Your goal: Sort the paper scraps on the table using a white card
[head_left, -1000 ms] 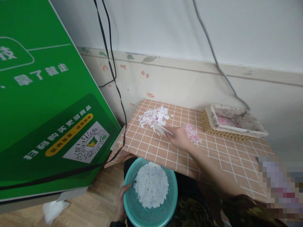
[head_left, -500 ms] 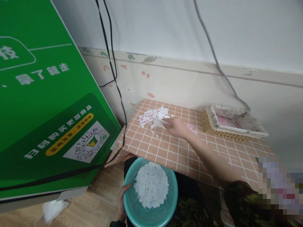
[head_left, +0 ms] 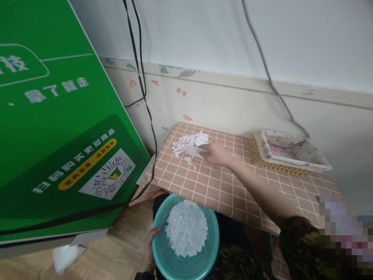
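My right hand (head_left: 215, 153) grips a flat white card (head_left: 194, 151), its edge against a heap of white and pink paper scraps (head_left: 184, 142) on the checked tablecloth. A few loose bits of paper lie in front of the card. Below the table's edge, my left hand (head_left: 150, 247) holds the left rim of a teal plastic basket (head_left: 214, 251), thumb over the rim and fingers mostly hidden beneath. Many white paper scraps (head_left: 187, 228) fill the middle of this basket, which rests at my lap.
A lined wicker basket (head_left: 287, 167) stands at the table's right, with something pink inside. Left of the table rises a large green panel (head_left: 67, 136). Black cables (head_left: 150, 120) hang in front of the table's left corner. A white bag (head_left: 66, 256) lies on the floor.
The card in my right hand has shifted slightly left against the paper heap. My left hand keeps its hold on the teal basket. The view has moved a little.
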Tool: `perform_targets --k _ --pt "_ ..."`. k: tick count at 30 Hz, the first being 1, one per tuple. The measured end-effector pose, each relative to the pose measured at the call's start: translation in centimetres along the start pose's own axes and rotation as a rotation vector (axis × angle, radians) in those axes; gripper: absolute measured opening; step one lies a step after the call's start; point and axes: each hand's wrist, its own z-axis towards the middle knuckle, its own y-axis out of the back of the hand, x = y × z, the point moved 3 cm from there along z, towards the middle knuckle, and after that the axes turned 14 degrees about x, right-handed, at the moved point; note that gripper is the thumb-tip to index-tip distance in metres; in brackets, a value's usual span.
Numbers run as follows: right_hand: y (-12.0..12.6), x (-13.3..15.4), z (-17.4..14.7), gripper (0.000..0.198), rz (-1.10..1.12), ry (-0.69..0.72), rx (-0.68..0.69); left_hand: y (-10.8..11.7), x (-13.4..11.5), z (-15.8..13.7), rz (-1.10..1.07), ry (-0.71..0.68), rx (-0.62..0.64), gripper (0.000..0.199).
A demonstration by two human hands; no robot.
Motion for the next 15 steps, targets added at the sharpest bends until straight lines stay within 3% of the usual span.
perform_targets --k 4,8,15 --pt "-0.2 0.4 -0.3 0.027 0.077 0.032 0.041 0.4 0.2 0.4 -0.032 0.015 0.087 0.016" --pt "-0.4 0.3 -1.3 0.027 0.151 -0.049 -0.032 0.4 0.1 0.3 -0.026 0.020 0.105 0.016" --pt "-1.4 0.2 -2.4 0.027 0.255 -0.032 -0.015 0.1 -0.2 0.0 0.003 -0.028 0.044 0.013"
